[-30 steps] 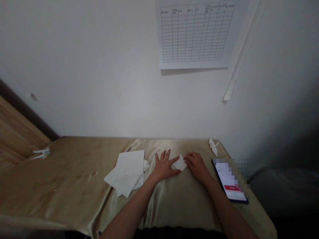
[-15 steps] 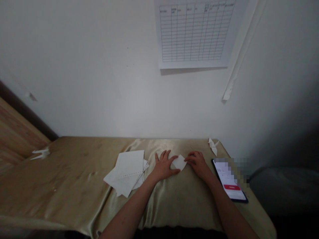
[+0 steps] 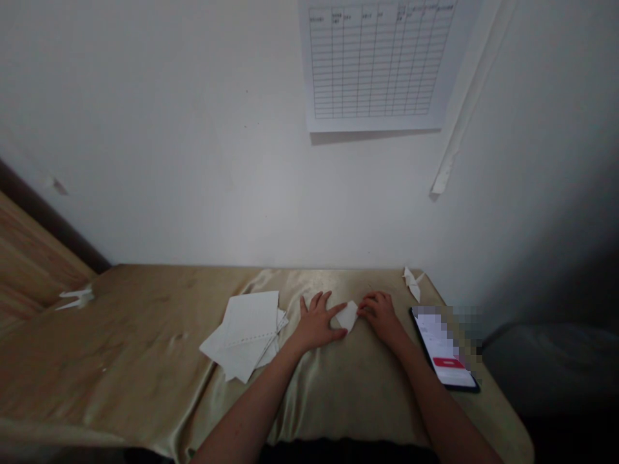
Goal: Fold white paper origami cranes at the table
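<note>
A small folded piece of white paper [image 3: 346, 316] lies on the cloth between my two hands. My left hand [image 3: 316, 320] rests flat with its fingers spread, thumb and forefinger touching the paper's left side. At the paper's right edge, the fingertips of my right hand [image 3: 380, 314] are closed in a pinch on it. The exact fold under those fingertips is hidden. Left of my left hand sits a loose stack of white paper sheets [image 3: 251, 328], the top ones overlapping at angles.
A gold satin cloth [image 3: 140, 361] covers the table, which meets a white wall. On the right lie a lit phone [image 3: 442, 354] and a folded paper figure [image 3: 412, 283]. Another white paper piece [image 3: 77, 297] is at the far left. A printed chart [image 3: 372, 64] hangs above.
My right fingertips have shifted slightly left along with the paper's right edge, and the paper looks narrower. My left hand has stayed nearly still.
</note>
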`<state>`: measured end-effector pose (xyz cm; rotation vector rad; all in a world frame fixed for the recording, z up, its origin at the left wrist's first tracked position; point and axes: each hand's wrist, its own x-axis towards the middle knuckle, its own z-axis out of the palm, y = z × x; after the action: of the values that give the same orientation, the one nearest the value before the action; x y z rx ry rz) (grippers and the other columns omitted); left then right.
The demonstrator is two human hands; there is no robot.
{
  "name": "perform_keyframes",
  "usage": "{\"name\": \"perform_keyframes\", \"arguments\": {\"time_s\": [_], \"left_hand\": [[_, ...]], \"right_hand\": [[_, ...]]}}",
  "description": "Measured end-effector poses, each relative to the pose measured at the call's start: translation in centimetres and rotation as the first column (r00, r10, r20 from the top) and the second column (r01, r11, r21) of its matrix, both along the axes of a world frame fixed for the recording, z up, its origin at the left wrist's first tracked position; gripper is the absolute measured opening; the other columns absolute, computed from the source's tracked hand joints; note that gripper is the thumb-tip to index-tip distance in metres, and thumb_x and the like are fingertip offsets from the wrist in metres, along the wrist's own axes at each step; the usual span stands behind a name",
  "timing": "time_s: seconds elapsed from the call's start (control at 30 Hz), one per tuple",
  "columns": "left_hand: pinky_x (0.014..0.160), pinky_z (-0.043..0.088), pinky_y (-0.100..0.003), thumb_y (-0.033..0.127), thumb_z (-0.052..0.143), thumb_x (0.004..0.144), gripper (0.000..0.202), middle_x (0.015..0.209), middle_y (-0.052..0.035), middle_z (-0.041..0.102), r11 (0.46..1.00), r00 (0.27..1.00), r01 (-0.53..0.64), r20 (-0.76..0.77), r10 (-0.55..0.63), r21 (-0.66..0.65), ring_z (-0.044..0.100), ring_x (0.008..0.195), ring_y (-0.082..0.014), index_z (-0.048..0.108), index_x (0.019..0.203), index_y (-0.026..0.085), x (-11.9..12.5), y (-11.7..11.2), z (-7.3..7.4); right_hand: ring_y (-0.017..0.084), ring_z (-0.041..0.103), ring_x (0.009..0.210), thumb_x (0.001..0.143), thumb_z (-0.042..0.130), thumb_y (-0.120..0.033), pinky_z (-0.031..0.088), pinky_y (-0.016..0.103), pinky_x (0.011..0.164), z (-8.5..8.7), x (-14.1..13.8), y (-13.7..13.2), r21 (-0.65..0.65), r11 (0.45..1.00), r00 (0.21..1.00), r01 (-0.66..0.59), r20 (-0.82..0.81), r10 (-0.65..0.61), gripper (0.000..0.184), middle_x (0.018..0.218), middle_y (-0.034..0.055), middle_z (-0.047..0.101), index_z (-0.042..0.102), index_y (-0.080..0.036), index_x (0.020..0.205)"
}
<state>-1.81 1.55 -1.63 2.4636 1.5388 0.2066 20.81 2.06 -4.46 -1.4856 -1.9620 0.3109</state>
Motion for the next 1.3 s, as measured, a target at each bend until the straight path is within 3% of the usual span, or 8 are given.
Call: {"name": "perform_keyframes", "arguments": {"time_s": [0.33,0.7,1.1,1.3], "left_hand": [[0.110,-0.001,-0.074,0.065,0.069,0.071,0.076,0.161,-0.0030,0.026,1.000,1.000,-0.003,0.009,0.003,-0.015,0.015,0.149,-0.0375,0.041,0.141,0.053,-0.1,0.2,0.1],[0.110,-0.002,-0.073,0.068,0.064,0.075,0.071,0.162,-0.0041,0.025,0.998,1.000,-0.005,0.015,0.006,-0.064,0.014,0.150,-0.0361,0.042,0.140,0.052,-0.1,0.3,0.5],[0.107,0.001,-0.078,0.077,0.051,0.078,0.066,0.161,-0.0043,0.028,0.995,0.996,-0.091,-0.011,0.091,-0.034,0.017,0.148,-0.0398,0.046,0.139,0.051,1.0,0.0,0.4],[0.107,-0.001,-0.078,0.076,0.055,0.077,0.067,0.160,-0.0041,0.030,0.995,0.994,-0.103,-0.038,0.102,-0.016,0.019,0.147,-0.0400,0.047,0.138,0.051,1.1,-0.1,0.6]], "right_hand": [[0.026,0.046,0.114,0.086,0.065,-0.032,0.037,0.041,0.100,-1.3,-0.8,1.4,0.029,0.998,0.995,0.049,0.085,-0.052,0.009,0.113,0.0078,0.061,0.071,-0.026,0.089],[0.025,0.047,0.112,0.087,0.065,-0.032,0.037,0.040,0.099,-0.7,-1.1,1.0,0.023,0.999,0.992,0.049,0.115,-0.051,0.011,0.111,0.0072,0.062,0.071,-0.025,0.092],[0.026,0.048,0.113,0.087,0.063,-0.035,0.036,0.042,0.099,-0.9,-1.1,1.1,-0.008,0.998,0.995,0.063,0.076,-0.062,0.013,0.113,0.0068,0.063,0.071,-0.025,0.088],[0.025,0.048,0.112,0.086,0.064,-0.035,0.037,0.041,0.099,-1.0,-1.1,1.1,-0.020,0.997,0.994,0.071,0.090,-0.069,0.013,0.113,0.0072,0.062,0.070,-0.025,0.089]]}}
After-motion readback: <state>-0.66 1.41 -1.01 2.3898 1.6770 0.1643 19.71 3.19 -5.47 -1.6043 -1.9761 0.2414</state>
